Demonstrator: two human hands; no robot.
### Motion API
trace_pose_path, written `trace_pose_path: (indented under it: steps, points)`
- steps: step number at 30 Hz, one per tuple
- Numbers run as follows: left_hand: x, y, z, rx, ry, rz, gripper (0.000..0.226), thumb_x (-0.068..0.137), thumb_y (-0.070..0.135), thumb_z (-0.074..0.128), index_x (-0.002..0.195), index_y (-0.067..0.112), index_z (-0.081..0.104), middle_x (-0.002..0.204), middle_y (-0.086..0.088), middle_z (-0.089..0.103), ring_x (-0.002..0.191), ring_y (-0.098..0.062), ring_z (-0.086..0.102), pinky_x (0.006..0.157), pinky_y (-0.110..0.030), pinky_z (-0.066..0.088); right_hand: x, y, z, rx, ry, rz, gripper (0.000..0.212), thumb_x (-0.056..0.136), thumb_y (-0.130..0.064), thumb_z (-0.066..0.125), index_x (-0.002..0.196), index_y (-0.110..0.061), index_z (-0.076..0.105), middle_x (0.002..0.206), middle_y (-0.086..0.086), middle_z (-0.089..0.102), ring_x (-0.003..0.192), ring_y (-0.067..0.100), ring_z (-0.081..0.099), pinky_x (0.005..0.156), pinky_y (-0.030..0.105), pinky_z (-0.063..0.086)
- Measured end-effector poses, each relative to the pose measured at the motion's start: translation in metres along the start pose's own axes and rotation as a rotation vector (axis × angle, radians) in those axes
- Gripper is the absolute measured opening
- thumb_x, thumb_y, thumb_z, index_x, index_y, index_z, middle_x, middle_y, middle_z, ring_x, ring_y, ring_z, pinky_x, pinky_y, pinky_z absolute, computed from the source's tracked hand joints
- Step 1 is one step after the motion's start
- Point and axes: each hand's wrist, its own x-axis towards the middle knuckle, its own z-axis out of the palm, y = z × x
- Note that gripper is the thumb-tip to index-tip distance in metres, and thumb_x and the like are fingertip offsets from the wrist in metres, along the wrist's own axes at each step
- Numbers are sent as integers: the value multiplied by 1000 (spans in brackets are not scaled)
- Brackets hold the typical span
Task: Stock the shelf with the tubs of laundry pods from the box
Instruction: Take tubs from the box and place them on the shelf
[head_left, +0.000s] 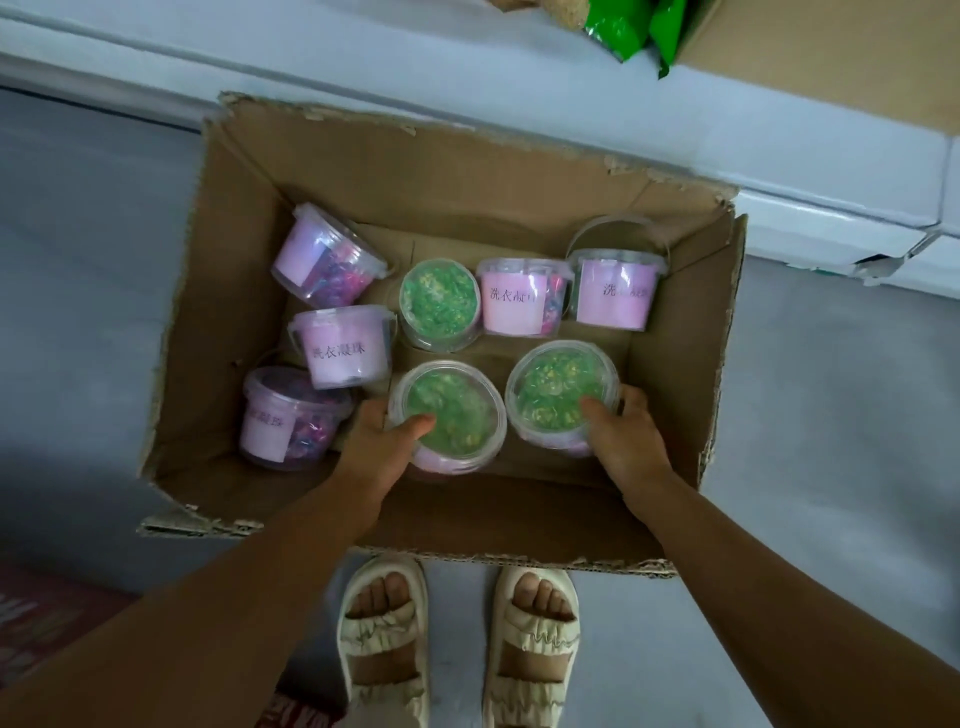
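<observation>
Dim, soft light; curved wide-angle edges

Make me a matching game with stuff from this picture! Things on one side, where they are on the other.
Things:
1. left hand
2. right hand
3. sandals
4. green bags

Places:
A. on the floor, below the box
B. at the top edge, on the white ledge
C. holding the near right green tub
D. holding the near middle green tub

Pairs: 1-D, 2-C, 3-A, 4-B
</observation>
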Motion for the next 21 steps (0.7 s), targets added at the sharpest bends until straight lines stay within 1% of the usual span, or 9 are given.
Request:
trace_pose_path:
  steps: [4,6,8,10,13,15,17,19,21]
  points:
    - [-48,40,-23,40,37,76,33,86,22,64,114,11,50,104,-3,57,93,-20,56,75,-29,46,-45,-35,-28,6,46,-20,52,92,-37,50,137,-18,34,127,10,52,105,25,51,88,38,47]
    - [-78,67,-36,16,64,69,30,84,26,66,107,15,49,94,0,57,91,-24,57,81,-35,46,-71,-59,-48,12,52,-46,51,91,-35,51,136,-16,36,126,11,52,108,28,51,92,41,45]
    - [-110,96,-51,-45,67,66,45,75,35,72,107,18,47,89,6,55,96,-26,59,89,-42,50,-100,-86,-71,15,56,-80,47,92,-33,50,134,-16,38,125,12,52,107,28,51,90,38,44]
    - [-143,127,-65,-93,56,90,47,72,36,73,108,19,48,90,5,56,93,-24,61,86,-43,51,-132,-115,-96,12,67,-115,45,93,-34,48,133,-17,39,124,12,53,108,30,52,92,42,45]
    - [-195,175,-86,-151,24,180,17,88,19,62,101,15,52,94,-5,59,88,-23,61,77,-39,52,-181,-162,-133,30,88,-176,48,93,-36,47,137,-19,37,125,10,52,112,31,52,95,44,45]
    - [-231,208,-102,-187,-11,206,19,90,20,60,107,16,52,106,-11,61,98,-27,63,81,-42,54,-216,-192,-157,55,99,-209,47,92,-37,47,135,-19,37,120,7,51,113,31,52,96,44,45]
    - [-267,239,-119,-215,-13,252,10,90,21,58,97,21,52,113,-13,61,103,-29,62,82,-42,53,-251,-222,-180,116,112,-244,43,91,-37,49,131,-22,41,111,4,51,110,31,54,94,48,46]
    - [-302,269,-136,-257,-17,287,9,91,21,57,95,22,49,118,-15,59,104,-30,61,74,-37,52,-287,-250,-203,185,129,-287,36,90,-35,52,124,-26,44,108,3,53,107,31,57,92,51,48]
    - [-340,299,-152,-280,-43,307,21,88,27,57,103,17,47,119,-18,57,103,-32,60,68,-32,52,-323,-275,-226,254,137,-330,32,90,-31,54,120,-24,47,110,4,54,105,31,57,91,51,48]
